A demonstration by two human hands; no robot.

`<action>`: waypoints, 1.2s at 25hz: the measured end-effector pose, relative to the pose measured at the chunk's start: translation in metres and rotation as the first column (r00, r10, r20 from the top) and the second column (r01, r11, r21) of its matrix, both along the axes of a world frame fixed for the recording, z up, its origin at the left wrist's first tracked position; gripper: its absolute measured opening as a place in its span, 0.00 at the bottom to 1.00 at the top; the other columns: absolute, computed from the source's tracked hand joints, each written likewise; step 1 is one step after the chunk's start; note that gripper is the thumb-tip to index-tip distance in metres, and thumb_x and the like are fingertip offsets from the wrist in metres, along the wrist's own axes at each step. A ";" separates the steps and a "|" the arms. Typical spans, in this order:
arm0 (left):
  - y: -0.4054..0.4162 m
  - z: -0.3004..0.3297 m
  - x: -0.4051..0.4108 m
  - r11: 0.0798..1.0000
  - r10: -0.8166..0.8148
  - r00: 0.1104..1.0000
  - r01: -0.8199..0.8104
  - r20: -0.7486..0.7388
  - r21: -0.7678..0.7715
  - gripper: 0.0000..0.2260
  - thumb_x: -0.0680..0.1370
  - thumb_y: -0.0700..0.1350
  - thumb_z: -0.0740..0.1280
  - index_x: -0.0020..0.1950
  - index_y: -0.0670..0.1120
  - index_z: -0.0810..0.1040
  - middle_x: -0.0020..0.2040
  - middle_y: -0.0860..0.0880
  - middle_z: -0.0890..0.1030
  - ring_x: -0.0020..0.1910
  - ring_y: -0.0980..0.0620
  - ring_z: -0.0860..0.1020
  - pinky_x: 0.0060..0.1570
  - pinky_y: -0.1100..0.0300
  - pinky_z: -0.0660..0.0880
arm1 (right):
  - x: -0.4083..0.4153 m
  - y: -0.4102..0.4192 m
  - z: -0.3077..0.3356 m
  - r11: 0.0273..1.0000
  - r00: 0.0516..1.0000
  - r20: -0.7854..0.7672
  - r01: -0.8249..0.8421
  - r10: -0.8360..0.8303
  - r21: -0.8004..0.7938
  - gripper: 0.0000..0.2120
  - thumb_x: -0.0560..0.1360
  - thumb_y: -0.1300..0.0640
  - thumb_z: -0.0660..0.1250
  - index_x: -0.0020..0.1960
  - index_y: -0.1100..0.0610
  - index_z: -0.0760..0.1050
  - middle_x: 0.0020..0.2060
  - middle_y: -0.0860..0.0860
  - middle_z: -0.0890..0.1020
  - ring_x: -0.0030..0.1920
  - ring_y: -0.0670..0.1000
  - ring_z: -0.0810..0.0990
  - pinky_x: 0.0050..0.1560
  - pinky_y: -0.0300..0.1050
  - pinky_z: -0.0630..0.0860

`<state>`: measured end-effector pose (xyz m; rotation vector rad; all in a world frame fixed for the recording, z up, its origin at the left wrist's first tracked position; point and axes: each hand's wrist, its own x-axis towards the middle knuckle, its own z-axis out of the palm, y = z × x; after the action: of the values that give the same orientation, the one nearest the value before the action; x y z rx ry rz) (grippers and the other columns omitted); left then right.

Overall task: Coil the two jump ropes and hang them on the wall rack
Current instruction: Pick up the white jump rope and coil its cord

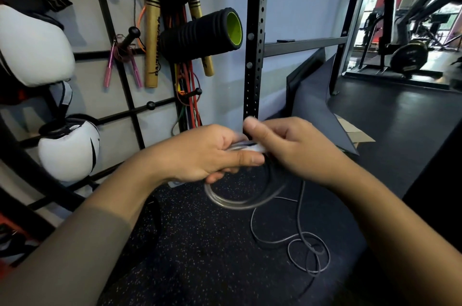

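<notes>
My left hand [200, 153] grips the white handles of a clear jump rope [235, 202], whose coil loops hang below my fingers. My right hand [287, 145] is closed on the same handles from the right. A thin dark cord [302, 243] trails down from my hands and lies in loose loops on the floor. The black wall rack [130, 96] with ball-tipped pegs is at the left. A pink-handled jump rope [122, 66] hangs coiled on one peg of it.
White boxing gloves [32, 48] hang at the far left. Gold sticks [152, 38], a black and green foam roller [205, 33] and coloured bands hang on the rack. A black perforated upright [255, 38] stands behind my hands. Dark mats lean at the right.
</notes>
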<state>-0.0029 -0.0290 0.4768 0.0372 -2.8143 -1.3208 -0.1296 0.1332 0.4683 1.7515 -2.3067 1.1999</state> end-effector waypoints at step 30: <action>0.013 0.030 0.018 0.948 0.212 0.877 -0.291 -0.431 -0.127 0.38 0.68 0.61 0.78 0.75 0.62 0.66 0.69 0.61 0.77 0.66 0.61 0.76 0.66 0.59 0.70 | -0.015 0.024 0.017 0.994 0.991 0.107 -0.085 0.077 0.073 0.09 0.78 0.57 0.73 0.41 0.57 0.77 0.27 0.45 0.69 0.27 0.45 0.65 0.28 0.33 0.63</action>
<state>0.0154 -0.0155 0.5066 0.1044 -2.4557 -0.8776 -0.1445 0.1569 0.4855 1.8684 -2.3923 1.2601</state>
